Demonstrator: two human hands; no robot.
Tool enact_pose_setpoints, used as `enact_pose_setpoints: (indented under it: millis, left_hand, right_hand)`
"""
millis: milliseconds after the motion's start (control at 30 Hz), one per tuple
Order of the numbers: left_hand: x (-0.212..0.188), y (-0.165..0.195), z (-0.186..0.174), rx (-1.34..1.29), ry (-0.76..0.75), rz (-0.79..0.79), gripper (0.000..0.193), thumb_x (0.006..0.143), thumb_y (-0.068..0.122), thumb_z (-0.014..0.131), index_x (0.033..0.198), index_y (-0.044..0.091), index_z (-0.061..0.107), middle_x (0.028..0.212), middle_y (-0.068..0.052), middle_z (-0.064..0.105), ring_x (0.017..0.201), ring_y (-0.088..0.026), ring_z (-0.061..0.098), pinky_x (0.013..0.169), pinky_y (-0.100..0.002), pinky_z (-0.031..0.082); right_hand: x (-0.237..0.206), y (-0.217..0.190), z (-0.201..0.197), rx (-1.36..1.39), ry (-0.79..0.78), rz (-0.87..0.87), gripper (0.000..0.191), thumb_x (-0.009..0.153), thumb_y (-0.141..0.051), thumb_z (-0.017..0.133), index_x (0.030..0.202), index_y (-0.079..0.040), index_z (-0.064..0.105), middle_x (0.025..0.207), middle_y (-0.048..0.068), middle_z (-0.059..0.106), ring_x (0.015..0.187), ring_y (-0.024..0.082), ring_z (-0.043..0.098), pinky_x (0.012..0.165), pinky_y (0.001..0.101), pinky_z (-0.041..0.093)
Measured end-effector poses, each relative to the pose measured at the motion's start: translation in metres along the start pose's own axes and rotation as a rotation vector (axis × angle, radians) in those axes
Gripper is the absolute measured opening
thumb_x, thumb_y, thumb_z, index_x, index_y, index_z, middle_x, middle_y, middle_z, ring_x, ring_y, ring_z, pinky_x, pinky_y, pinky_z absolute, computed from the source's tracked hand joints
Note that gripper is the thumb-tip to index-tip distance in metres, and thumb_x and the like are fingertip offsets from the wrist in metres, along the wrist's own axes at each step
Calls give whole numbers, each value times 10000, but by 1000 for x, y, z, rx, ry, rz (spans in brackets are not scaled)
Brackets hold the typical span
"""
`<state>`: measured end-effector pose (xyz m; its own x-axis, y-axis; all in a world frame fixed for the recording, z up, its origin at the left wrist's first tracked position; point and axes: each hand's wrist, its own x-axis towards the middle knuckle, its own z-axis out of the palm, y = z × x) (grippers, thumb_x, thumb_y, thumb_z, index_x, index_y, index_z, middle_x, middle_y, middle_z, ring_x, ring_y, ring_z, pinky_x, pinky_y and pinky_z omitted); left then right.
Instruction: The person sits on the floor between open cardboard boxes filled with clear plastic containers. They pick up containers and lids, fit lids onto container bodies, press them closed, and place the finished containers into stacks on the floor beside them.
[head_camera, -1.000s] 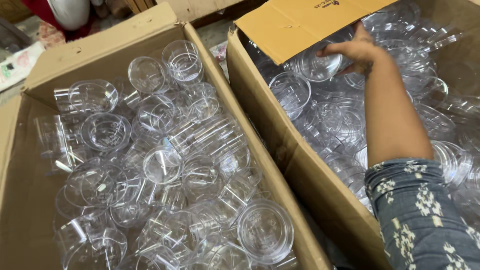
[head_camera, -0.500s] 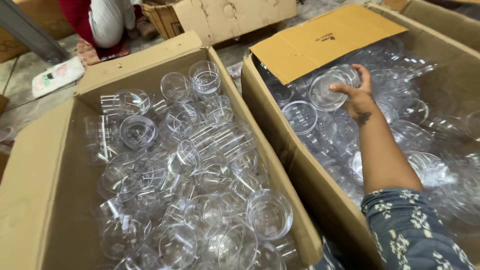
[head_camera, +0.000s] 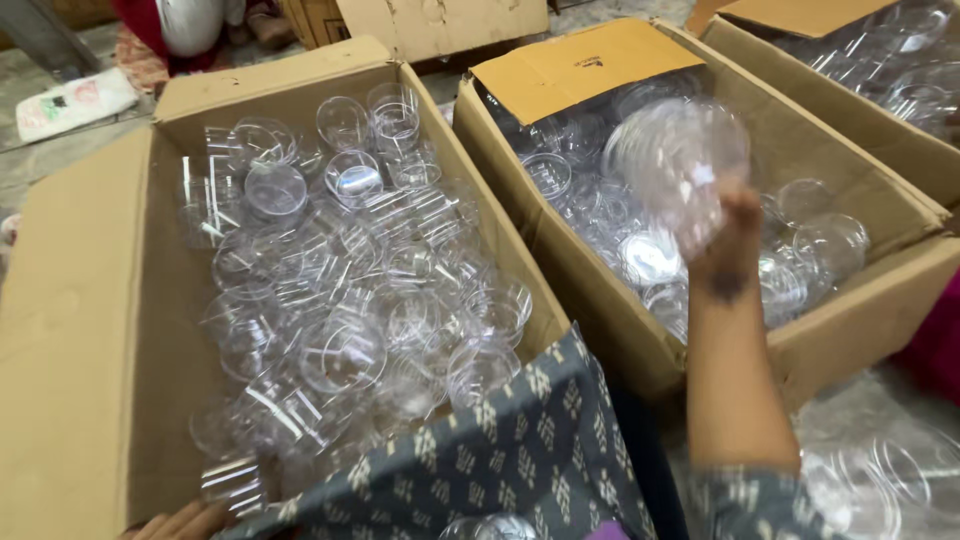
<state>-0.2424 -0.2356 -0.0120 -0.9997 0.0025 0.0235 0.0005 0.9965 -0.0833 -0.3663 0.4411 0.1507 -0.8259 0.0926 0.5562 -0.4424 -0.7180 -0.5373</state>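
Right hand (head_camera: 728, 235) lifts a clear round plastic lid (head_camera: 675, 165) above the brown cardboard box of lids (head_camera: 860, 310), fingers closed on its rim for clearance; left hand (head_camera: 180, 522), barely visible, grip indeterminable.

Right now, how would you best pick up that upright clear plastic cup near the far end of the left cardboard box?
The clear plastic cup stands mouth up on the pile. Probably pinch its rim from above, one finger inside the open mouth: neighbouring cups crowd its sides, and the thin wall may flex.
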Motion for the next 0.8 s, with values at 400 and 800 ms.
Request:
enact_pose_setpoints:
  millis: [400,800]
  left_hand:
    - [-14,31,-44,-54,120,-28,735,335,650,920,951,257,840,915,14,789,870,-200,761,999,-402,545]
    - [0,7,-3,-92,87,3,686,392,639,935,982,311,815,736,53,751,610,-176,684,715,-346,542]
  right_hand:
    - [-293,68,144,-482,-114,1107,871,775,-357,843,1509,-122,437,1492,229,430,1462,374,428,1248,495,300]
    - [-107,18,133,-1493,-533,929,576,835,-429,729,1343,-167,659,1212,105,711,1133,237,702,962,366,563]
